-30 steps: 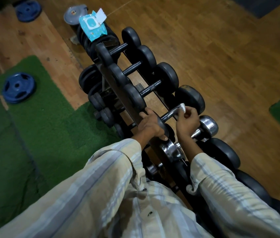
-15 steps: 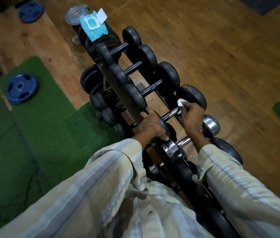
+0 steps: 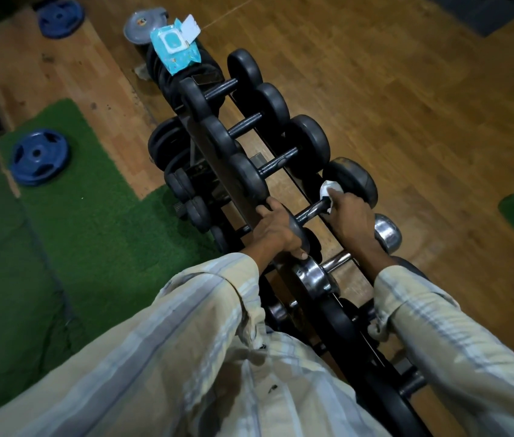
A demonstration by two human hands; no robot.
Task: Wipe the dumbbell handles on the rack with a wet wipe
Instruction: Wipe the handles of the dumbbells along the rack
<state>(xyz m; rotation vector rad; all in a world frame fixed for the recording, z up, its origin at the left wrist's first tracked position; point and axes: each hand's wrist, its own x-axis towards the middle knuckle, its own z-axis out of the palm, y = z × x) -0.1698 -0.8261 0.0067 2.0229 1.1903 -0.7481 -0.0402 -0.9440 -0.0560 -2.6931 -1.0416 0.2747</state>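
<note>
Hands at frame centre: left hand (image 3: 276, 230) grips the dumbbell's near head, right hand (image 3: 348, 212) pinches the soft, limp wipe (image 3: 327, 192) round its handle (image 3: 312, 212) on the rack (image 3: 217, 159); heavy, rigid, best steadied by the head.

A dark metal rack (image 3: 217, 159) runs away from the viewer across a wooden floor (image 3: 391, 99). Black dumbbells (image 3: 280, 134) lie crosswise on its top rails, with a chrome dumbbell (image 3: 337, 266) nearer. At the far end a blue pack of wipes (image 3: 175, 47) rests on stacked black plates (image 3: 161, 67). On the floor lie green mats (image 3: 91, 222), two blue weight plates (image 3: 39, 157) and a grey plate (image 3: 142, 25).
</note>
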